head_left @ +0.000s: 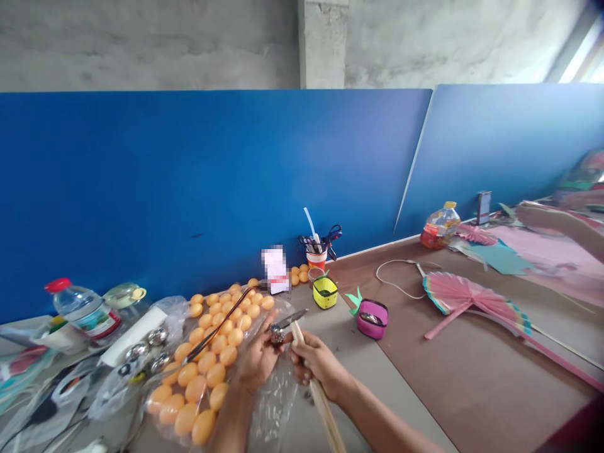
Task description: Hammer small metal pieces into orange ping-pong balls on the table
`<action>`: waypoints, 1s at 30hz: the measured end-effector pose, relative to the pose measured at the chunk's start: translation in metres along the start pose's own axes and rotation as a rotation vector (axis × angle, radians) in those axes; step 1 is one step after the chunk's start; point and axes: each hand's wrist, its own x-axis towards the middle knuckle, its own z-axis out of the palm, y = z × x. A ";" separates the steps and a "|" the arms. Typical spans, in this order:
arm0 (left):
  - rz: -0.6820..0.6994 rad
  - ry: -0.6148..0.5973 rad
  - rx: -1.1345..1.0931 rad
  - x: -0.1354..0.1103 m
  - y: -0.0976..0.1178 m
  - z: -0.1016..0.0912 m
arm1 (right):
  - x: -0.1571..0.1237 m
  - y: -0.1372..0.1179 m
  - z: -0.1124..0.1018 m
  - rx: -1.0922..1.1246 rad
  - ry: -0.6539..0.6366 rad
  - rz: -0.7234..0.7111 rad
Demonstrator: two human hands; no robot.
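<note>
My left hand (258,357) is closed around a small shiny silver ball (277,334) near the fingertips. Close beside it, my right hand (321,366) grips a pale wooden stick (325,415), which slants down toward me below the fist. A dark pointed blade (293,318) reaches from the ball to the upper right, crossing near the stick's tip. Its handle is hidden, and I cannot tell which hand holds it. Orange plastic balls (218,343) in a clear bag lie left of my hands. Clear plastic film (274,409) lies beneath them.
A yellow box (325,293) and a purple box (372,318) stand right of my hands. Behind is a cup of tools (316,257) by the blue partition (212,182). Silver balls (158,336) and a bottle (87,311) are left. Rightward lie a pink fan (467,292) and another person's arm (561,220).
</note>
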 end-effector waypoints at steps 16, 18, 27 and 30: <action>0.038 -0.039 0.010 0.001 0.000 -0.005 | 0.004 -0.008 -0.008 0.122 0.016 -0.057; 0.053 -0.047 -0.009 0.001 0.000 -0.006 | 0.005 -0.008 -0.009 0.113 0.019 -0.046; 0.059 -0.031 -0.039 0.001 0.001 -0.006 | 0.004 -0.004 -0.006 0.058 0.030 -0.025; 0.053 -0.023 -0.031 0.001 0.001 -0.005 | 0.003 -0.005 -0.005 0.045 0.045 -0.038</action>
